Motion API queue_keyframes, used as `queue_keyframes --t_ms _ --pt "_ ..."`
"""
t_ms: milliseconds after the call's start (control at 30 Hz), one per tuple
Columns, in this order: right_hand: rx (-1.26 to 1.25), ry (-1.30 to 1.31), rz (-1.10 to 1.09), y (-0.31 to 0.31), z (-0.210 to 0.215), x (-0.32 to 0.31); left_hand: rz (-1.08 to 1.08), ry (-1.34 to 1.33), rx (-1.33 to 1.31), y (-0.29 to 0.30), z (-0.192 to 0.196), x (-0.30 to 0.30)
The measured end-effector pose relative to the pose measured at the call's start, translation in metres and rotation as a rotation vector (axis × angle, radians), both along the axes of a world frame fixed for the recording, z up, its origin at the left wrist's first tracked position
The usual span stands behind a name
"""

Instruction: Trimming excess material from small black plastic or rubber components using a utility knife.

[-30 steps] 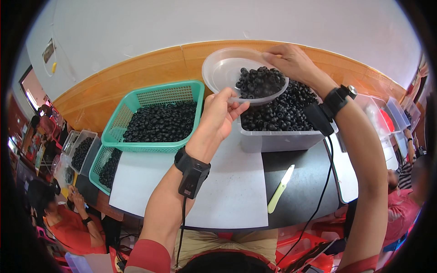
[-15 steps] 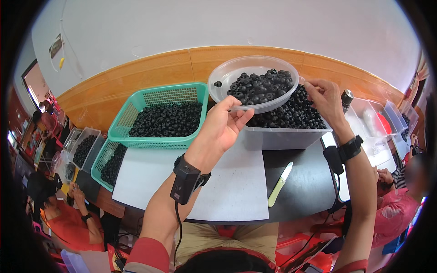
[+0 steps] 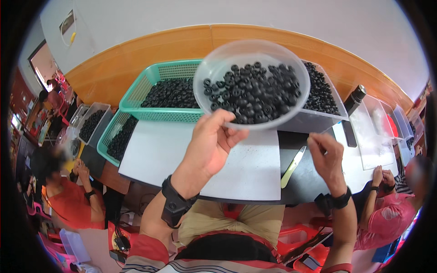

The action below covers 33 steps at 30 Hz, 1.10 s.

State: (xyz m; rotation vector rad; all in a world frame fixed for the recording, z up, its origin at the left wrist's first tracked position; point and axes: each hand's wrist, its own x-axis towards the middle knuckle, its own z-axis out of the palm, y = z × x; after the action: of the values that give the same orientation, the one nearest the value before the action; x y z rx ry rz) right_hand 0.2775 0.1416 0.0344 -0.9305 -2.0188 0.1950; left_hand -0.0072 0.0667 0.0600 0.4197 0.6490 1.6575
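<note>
In the head view, the left hand (image 3: 210, 143) grips the near rim of the clear round bowl (image 3: 255, 47), which is raised ahead of it and to its right, loaded with black pieces (image 3: 264, 93). The right hand (image 3: 327, 157), fingers curled, is apart from the bowl; whether its fingertips are pinched I cannot tell. Nearer to it, on its left, the knife (image 3: 293, 167) lies slantwise on the desk (image 3: 306, 187), blade pointing away from the person.

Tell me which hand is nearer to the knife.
Right. The right hand is just to the right of the knife in the picture. The left hand is farther off to its left, gripping the near edge of the bowl.
</note>
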Motion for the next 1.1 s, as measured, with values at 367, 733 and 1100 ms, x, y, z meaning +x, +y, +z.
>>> queue_keyframes --t_ms 367,733,1100 --pt "-0.236 -0.130 -0.110 -0.032 -0.078 0.024 0.051 0.142 -0.188 -0.114 -0.038 0.010" --pt "-0.183 -0.300 -0.128 -0.049 -0.065 0.009 0.105 0.176 -0.345 -0.160 -0.096 -0.008" --pt "-0.100 -0.421 -0.104 -0.055 -0.068 0.007 0.062 0.393 -0.243 -0.143 -0.089 0.003"
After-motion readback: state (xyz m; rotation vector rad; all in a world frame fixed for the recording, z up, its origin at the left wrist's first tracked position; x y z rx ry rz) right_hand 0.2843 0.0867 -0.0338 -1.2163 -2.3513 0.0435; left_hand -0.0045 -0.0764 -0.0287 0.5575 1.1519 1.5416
